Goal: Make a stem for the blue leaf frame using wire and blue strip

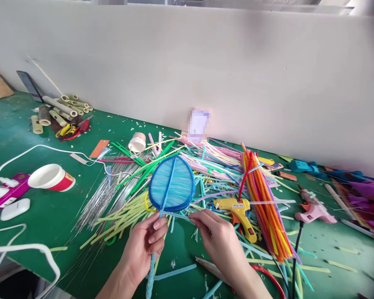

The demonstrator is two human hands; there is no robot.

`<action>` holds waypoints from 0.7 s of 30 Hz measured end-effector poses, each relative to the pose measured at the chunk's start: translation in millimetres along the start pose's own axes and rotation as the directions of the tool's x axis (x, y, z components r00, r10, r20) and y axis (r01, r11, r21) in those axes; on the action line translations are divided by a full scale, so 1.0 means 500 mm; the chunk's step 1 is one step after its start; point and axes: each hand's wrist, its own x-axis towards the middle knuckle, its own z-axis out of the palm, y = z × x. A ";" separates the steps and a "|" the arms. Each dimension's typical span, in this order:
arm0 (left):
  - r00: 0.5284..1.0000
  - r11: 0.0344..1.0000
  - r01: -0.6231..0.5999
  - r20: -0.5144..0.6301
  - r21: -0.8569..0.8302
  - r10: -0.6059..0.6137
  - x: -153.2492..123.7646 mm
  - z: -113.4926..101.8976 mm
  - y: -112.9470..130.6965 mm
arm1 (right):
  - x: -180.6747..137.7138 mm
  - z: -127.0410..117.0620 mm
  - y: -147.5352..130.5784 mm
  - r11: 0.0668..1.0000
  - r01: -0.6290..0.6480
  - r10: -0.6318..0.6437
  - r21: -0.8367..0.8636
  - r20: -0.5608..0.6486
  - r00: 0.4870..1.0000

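My left hand (145, 245) is closed round the twisted blue stem of a blue leaf-shaped piece (172, 183), held up over the green table (50, 216). The leaf has a blue pipe-cleaner outline and a mid-rib, filled with pale blue strands. My right hand (216, 236) pinches a thin pale blue strand (177, 214) at the base of the leaf, just right of the stem.
A heap of coloured pipe cleaners (264, 199) and thin wires (109, 191) covers the table. A yellow glue gun (239, 211) lies right of my hands, a pink glue gun (313, 207) further right. A paper cup (51, 177), tape roll (137, 142) and bamboo tubes (62, 110) sit left.
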 end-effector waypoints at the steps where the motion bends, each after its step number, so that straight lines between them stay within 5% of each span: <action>1: 0.999 0.999 0.010 0.037 -0.051 -0.008 -0.005 0.003 -0.003 | 0.001 -0.002 -0.001 1.000 -0.004 0.004 0.022 -0.009 1.000; 5: 0.985 0.987 0.050 0.170 -0.153 -0.023 -0.020 0.015 -0.014 | 0.006 0.005 -0.003 0.992 -0.011 0.018 0.123 -0.059 0.998; 9: 0.985 1.000 -0.006 0.170 -0.013 0.008 -0.021 0.033 -0.024 | 0.003 0.025 -0.007 0.999 -0.015 0.025 0.045 -0.220 0.975; 14: 0.987 0.974 -0.133 0.113 0.183 0.113 -0.020 0.076 -0.031 | -0.008 0.042 -0.036 0.947 0.173 -0.281 -0.272 -0.435 0.855; 17: 0.992 0.982 -0.071 0.117 0.173 0.051 -0.023 0.094 -0.033 | -0.011 0.040 -0.044 0.910 0.271 -0.395 -0.313 -0.458 0.797; 21: 0.958 0.994 0.110 0.265 0.026 -0.113 -0.031 0.098 -0.038 | -0.015 0.025 -0.032 0.877 0.397 -0.478 -0.269 -0.424 0.769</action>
